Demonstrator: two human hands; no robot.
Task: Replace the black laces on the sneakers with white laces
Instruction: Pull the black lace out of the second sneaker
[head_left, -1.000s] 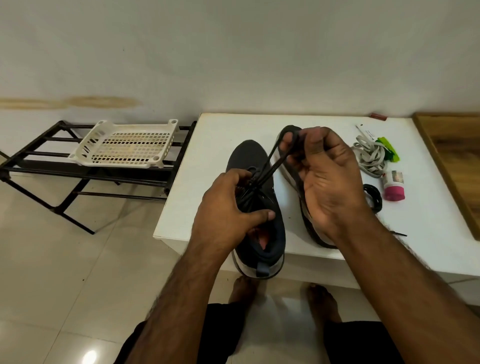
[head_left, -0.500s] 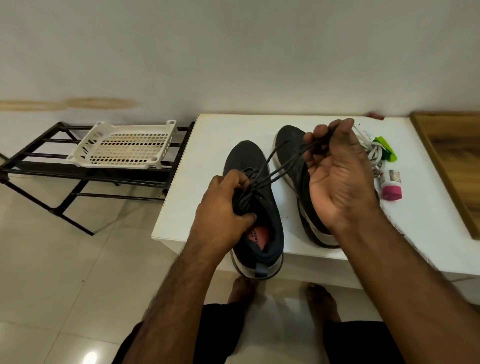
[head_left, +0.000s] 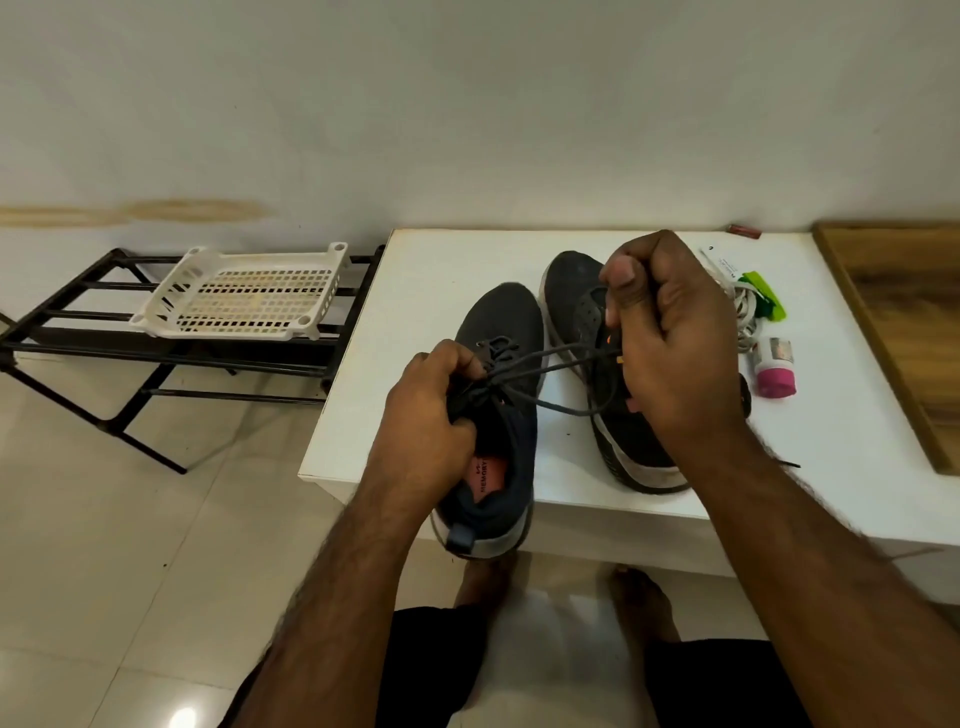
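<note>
Head view: at centre frame my left hand (head_left: 434, 410) curls around the tongue and throat of the nearer dark sneaker (head_left: 491, 415), fingers closed on the knit upper where the black lace (head_left: 550, 366) leaves the eyelets. The shoe is soft, matte mesh with a pale rubber sole and a small pull tab at the heel, and its heel overhangs the front edge of the white table (head_left: 415, 291). An orange insole patch inside reads "MEMORY"; the rest of the print is too small to make out.

Right of centre, my right hand (head_left: 670, 343) is fisted, thumb pressed over curled fingers, gripping the thin round cord of the lace. Several strands run taut between the two hands.

The second sneaker (head_left: 582, 296) lies behind my right hand, same dark mesh, with a ribbed pale sole edge along its side.

At the right edge of the table, a bundle of flat white laces (head_left: 745, 312) sits partly hidden by my knuckles, beside a bright green wrapper (head_left: 763, 296) and a small white tube with lettering I cannot read. Below them stands a small bottle with a pink cap (head_left: 774, 366).

In the left of the frame a perforated white plastic tray (head_left: 244, 293) rests on a black metal rack (head_left: 78, 332). A wood-grain board (head_left: 904, 322) fills the right edge.
</note>
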